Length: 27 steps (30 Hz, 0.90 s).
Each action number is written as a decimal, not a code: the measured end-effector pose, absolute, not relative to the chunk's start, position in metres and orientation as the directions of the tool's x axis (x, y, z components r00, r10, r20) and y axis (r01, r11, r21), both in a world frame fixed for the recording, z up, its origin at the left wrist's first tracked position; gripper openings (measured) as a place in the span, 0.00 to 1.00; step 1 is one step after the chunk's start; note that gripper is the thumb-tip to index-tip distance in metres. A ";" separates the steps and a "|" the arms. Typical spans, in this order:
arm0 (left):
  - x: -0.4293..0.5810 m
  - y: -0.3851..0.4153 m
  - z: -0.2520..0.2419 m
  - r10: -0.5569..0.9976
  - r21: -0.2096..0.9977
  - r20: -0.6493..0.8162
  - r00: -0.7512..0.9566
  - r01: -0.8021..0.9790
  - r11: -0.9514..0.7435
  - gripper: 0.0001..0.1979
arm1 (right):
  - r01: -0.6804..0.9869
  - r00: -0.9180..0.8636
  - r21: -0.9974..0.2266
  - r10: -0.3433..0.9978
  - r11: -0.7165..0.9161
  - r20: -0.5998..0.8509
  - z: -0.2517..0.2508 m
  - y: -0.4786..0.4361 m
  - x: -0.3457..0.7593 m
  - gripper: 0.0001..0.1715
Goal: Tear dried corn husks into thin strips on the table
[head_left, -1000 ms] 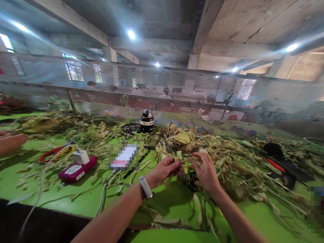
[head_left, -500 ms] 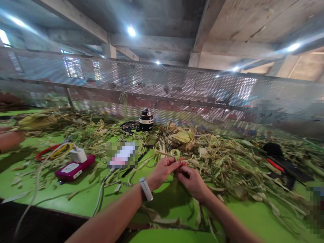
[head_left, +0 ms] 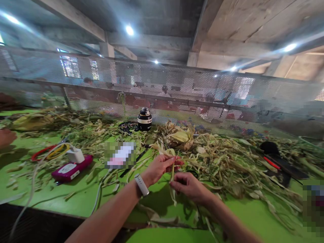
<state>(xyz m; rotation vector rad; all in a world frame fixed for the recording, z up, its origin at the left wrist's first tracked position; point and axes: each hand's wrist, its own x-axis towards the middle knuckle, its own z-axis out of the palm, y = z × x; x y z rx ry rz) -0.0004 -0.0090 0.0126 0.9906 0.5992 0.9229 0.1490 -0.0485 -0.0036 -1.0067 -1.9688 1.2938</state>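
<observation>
Both hands meet over the green table (head_left: 149, 233). My left hand (head_left: 158, 168), with a white band on its wrist, is closed, pinching a pale corn husk strip (head_left: 173, 173) between thumb and fingers. The strip loops above the fingertips and its loose end hangs down. Just right of it and lower, my right hand (head_left: 188, 185) pinches the same strip with thumb and forefinger. A heap of dry husk strips (head_left: 227, 165) lies beyond and to the right of my hands, with a larger yellow-green husk (head_left: 182, 136) on top.
A pixelated phone-like device (head_left: 120, 155) with a cable lies left of my hands. Farther left are a magenta power strip (head_left: 72, 168) and a white charger (head_left: 75, 155). A black jar (head_left: 144, 118) stands behind. Red-and-black pliers-like tool (head_left: 272, 162) rests right. Another person's hand (head_left: 7, 137) shows far left.
My right hand has slid down along the husk strip, away from the left fingertips, and more of the strip now hangs in view. The other person's hand has shifted left.
</observation>
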 end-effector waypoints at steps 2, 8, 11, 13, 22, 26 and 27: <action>-0.002 -0.009 0.015 0.867 0.905 -0.067 0.494 -0.336 0.262 0.16 | 0.328 -0.538 -0.898 0.839 0.294 0.078 -0.004 -0.050 0.146 0.18; -0.002 -0.008 0.014 0.894 0.973 -0.064 0.444 -0.171 0.154 0.15 | 0.495 -0.330 -0.676 0.838 0.546 0.435 0.013 -0.060 0.147 0.15; 0.001 -0.010 0.011 0.884 0.996 0.031 0.466 -0.090 0.013 0.17 | 0.582 -0.104 -0.565 0.742 0.585 0.662 0.019 -0.056 0.156 0.14; 0.004 -0.011 0.009 0.867 0.993 0.112 0.486 -0.093 -0.076 0.18 | 0.620 -0.045 -0.565 0.743 0.545 0.668 0.018 -0.047 0.162 0.13; 0.008 -0.013 0.002 0.802 0.992 0.124 0.584 -0.047 -0.119 0.23 | 0.160 -0.074 -0.909 0.923 0.385 0.378 0.004 -0.025 0.158 0.16; 0.006 -0.012 0.001 0.784 0.995 0.078 0.616 -0.006 -0.095 0.24 | 0.034 0.032 -0.947 0.947 0.318 0.319 0.002 -0.030 0.157 0.14; 0.006 -0.011 0.001 0.776 0.996 0.063 0.627 0.005 -0.085 0.25 | 0.017 0.046 -0.954 0.953 0.298 0.298 0.002 -0.031 0.157 0.14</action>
